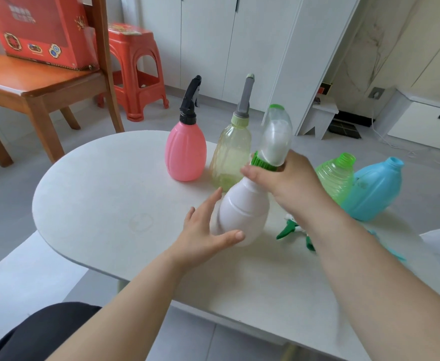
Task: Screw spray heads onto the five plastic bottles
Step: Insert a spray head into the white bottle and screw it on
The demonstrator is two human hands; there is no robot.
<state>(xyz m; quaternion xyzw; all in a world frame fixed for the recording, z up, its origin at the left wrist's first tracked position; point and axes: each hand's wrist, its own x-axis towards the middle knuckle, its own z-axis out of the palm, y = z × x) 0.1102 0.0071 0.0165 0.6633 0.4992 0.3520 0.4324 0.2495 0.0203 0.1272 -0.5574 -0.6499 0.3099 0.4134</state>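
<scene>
Head view: white bottle leans, spray head up-right.

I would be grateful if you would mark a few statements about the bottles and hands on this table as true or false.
1. The pink bottle carries a black spray head. True.
2. The blue bottle has a spray head fitted. False: its neck is open and bare.
3. The right hand grips the green collar at the neck of the white bottle. True.
4. The left hand holds the green bottle. False: it rests against the white bottle with straight fingers; no hand touches the green bottle.
5. The yellowish bottle wears a red head. False: it wears a grey head.
</scene>
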